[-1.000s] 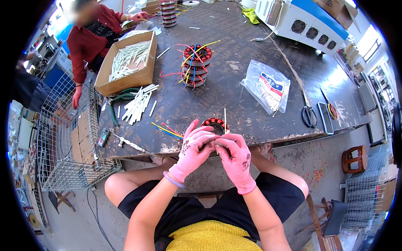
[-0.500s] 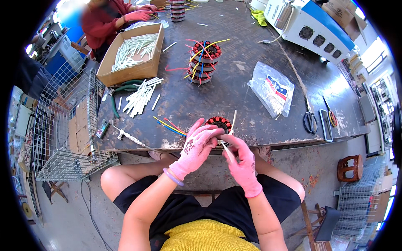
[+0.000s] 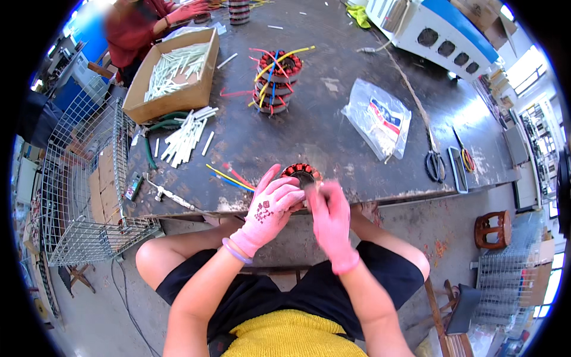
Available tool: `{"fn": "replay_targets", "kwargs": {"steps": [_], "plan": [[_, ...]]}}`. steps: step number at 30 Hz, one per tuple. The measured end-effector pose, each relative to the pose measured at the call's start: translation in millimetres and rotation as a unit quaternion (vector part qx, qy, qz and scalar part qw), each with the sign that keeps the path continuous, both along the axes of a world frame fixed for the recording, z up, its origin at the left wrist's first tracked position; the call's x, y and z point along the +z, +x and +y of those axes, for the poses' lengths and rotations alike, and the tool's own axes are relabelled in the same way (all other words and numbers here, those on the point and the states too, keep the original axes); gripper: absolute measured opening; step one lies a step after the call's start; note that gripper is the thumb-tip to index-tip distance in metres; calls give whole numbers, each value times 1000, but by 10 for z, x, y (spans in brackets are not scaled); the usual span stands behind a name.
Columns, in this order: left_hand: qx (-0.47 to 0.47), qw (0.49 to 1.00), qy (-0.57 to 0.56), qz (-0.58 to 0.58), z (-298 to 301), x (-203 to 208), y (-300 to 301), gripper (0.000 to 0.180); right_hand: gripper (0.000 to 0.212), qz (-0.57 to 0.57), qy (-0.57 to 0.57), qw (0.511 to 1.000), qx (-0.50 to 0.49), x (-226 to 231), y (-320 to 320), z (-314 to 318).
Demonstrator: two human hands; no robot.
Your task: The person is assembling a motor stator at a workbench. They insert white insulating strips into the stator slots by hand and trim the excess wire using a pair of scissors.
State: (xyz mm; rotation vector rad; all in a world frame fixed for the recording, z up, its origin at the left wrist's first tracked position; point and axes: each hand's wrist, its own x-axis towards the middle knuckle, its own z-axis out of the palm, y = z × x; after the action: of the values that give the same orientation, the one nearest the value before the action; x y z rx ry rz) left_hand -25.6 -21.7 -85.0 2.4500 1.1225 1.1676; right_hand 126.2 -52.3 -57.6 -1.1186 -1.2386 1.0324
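Note:
At the near edge of the table, a motor stator (image 3: 299, 171) with red windings is gripped by my left hand (image 3: 266, 208), in a pink glove. Yellow, blue and red lead wires (image 3: 232, 179) run out to the left of it. My right hand (image 3: 331, 220), also gloved in pink, is at the stator's right side. Its fingers are smeared by motion, and what they hold cannot be made out. Farther back stands a stack of stators (image 3: 276, 89) with coloured wires hanging off it.
A cardboard box (image 3: 169, 110) of white sleeves is at the left, with loose white sleeves (image 3: 187, 137) and green-handled pliers (image 3: 150, 152) nearby. A plastic bag (image 3: 380, 122), scissors (image 3: 435, 166) and a blue-white machine (image 3: 434, 38) are rightward. A co-worker (image 3: 134, 35) works far left.
The right hand has shifted up and left against the stator, its fingers now blurred. The white strip it held is no longer distinguishable. The whole view has moved slightly.

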Motion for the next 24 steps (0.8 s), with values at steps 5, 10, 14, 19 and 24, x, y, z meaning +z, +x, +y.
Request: {"fn": "replay_targets", "kwargs": {"steps": [5,10,14,19,24], "plan": [[-32,999,-7,31,9,-16,-33,30,11,-79,-47,994,51,159,-47,495],[-40,999,-22,4,-26,48,10,28,9,-59,-61,990,108,4,61,590],[-34,999,-24,2,-50,147,21,37,13,28,-145,983,112,406,489,456],[-19,1000,11,-14,-15,56,61,35,17,-470,77,859,-186,-52,1759,584],[-26,1000,8,1,-9,79,93,35,18,-642,136,746,-114,-149,2114,835]]}}
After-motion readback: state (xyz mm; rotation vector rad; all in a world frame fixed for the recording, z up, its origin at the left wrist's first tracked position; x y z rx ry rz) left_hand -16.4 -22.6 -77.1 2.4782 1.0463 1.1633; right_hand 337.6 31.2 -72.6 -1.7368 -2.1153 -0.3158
